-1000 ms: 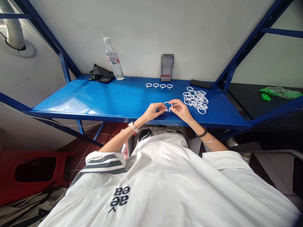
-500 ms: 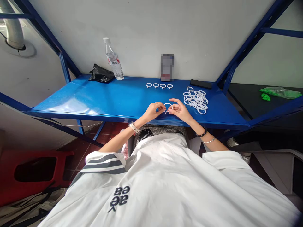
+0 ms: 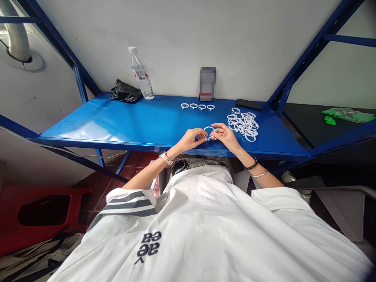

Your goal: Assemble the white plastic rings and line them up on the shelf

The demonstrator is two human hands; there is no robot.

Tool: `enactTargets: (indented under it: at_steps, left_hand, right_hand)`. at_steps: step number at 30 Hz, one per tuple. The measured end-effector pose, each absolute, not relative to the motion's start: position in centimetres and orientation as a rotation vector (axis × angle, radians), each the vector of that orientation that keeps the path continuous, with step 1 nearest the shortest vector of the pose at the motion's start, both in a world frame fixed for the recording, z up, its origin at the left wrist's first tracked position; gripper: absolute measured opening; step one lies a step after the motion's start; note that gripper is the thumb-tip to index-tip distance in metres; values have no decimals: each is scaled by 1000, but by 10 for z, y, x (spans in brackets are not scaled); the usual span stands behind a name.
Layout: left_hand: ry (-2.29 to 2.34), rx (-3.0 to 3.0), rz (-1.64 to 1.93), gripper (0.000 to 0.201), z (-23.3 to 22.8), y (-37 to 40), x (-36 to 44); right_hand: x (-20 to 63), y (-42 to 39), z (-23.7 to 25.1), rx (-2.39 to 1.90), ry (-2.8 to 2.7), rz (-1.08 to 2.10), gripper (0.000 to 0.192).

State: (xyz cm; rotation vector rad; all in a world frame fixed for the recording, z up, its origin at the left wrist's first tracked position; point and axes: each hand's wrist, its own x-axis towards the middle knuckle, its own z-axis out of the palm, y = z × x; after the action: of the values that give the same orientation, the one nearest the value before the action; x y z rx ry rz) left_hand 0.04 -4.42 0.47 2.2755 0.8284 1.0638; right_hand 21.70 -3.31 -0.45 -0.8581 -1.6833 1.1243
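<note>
Between my two hands is a white plastic curtain ring (image 3: 209, 127), held just above the front edge of the blue table. My left hand (image 3: 192, 139) pinches its left side with thumb and fingertips. My right hand (image 3: 225, 138) grips its right side, fingers bent around the rim. The lower part of the ring is partly hidden by fingertips, and a small gap or clasp shows there. Further back, a row of several white rings (image 3: 202, 107) lies on the table. Right of my right hand is a loose pile of open-ended white rings (image 3: 243, 124).
The blue table (image 3: 141, 121) stands against a wall within a blue metal frame. At its back are a black plastic bag (image 3: 126, 92), a water bottle (image 3: 142, 76), a blurred upright box-like item (image 3: 207, 84) and a black phone (image 3: 249, 104). A red stool (image 3: 79, 196) is at lower left.
The fingers of my right hand have bent down onto the ring, where the index finger was raised before. The ring's lower ends now sit closer together.
</note>
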Motion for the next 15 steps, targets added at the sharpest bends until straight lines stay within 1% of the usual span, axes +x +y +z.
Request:
enactTargets:
  at_steps: [15]
  left_hand:
    - [830, 2295, 1054, 32, 4, -44, 0]
  right_hand:
    - [217, -32, -5, -855, -1648, 1141, 49]
